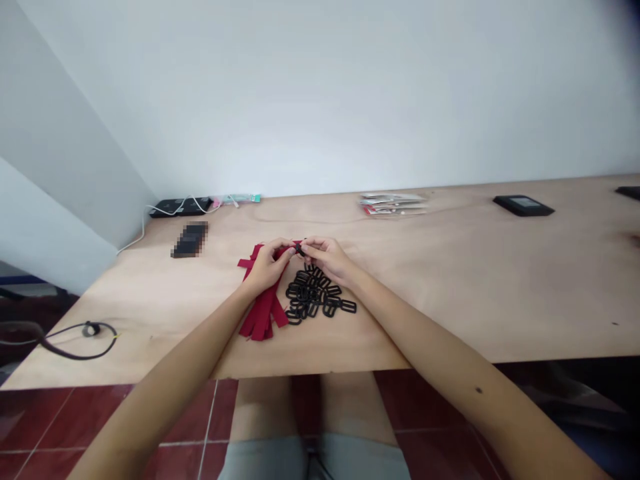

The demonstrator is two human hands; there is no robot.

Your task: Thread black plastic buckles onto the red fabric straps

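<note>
My left hand pinches the end of a red strap above a bundle of red straps lying on the wooden table. Close beside it, my right hand has its fingers closed on a small black buckle, which meets the red strap between the two hands. Just below my right hand lies a loose pile of black buckles, touching the straps on its left side.
Along the wall are a black power strip with white cables, a stack of plastic packets and a black device. A blurred dark object sits at the left, and a looped black cable rests near the left edge.
</note>
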